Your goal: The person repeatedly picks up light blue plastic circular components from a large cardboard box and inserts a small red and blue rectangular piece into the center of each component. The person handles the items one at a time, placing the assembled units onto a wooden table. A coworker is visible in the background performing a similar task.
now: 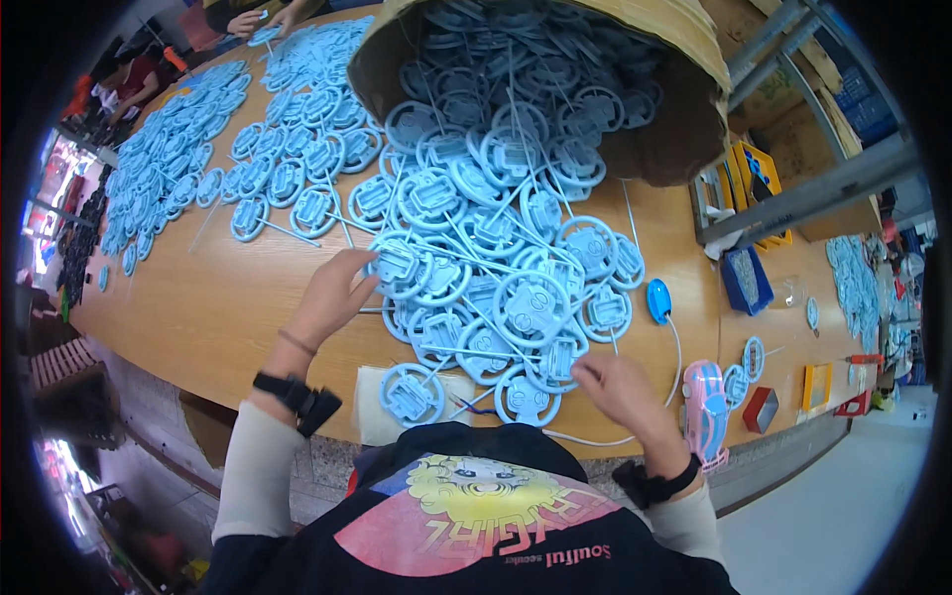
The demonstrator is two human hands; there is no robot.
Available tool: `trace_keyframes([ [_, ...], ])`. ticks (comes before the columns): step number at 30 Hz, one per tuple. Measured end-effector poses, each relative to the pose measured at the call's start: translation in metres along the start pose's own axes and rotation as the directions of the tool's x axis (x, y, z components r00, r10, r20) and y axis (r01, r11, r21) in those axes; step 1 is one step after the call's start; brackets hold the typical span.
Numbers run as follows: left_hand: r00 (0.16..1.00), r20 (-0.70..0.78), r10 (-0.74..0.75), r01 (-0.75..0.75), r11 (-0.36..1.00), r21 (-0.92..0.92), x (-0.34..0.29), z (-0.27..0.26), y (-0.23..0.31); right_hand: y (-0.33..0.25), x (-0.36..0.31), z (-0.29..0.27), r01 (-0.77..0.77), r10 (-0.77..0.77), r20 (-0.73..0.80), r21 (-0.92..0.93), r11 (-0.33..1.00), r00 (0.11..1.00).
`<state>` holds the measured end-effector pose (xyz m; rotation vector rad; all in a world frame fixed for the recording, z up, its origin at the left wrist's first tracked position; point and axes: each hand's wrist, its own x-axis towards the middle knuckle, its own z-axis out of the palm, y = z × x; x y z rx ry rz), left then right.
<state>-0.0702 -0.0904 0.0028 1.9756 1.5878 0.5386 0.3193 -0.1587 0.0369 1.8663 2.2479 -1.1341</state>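
Note:
A heap of light-blue plastic toy steering wheels (534,307), many with thin rods, spreads over the table in front of me. At the heap's left edge, my left hand (332,297) has its thumb and fingers apart, with the fingertips at the rim of one steering wheel (399,266). My right hand (625,392) is at the lower right of the heap, fingers curled and pinched together, close beside another steering wheel (557,363). Whatever it may hold is hidden. Near me, one wheel (411,395) lies partly over a pale sheet (372,407).
A large cardboard box (684,109) lies tipped toward me, spilling wheels. A blue oval device (658,301) with a white cable and a pink-and-blue toy car (705,407) are to the right. Beyond stands a dark-blue bin (746,283). Another person's hands (248,22) work at the far left.

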Motion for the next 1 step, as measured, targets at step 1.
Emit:
trace_keyframes([
  [1, 0.997, 0.003, -0.077, 0.077, 0.996, -0.034, -0.0103, 0.0060, -0.0005, 0.0046, -0.0072, 0.0027, -0.026, 0.026, -0.009, 0.010, 1.000, 1.000],
])
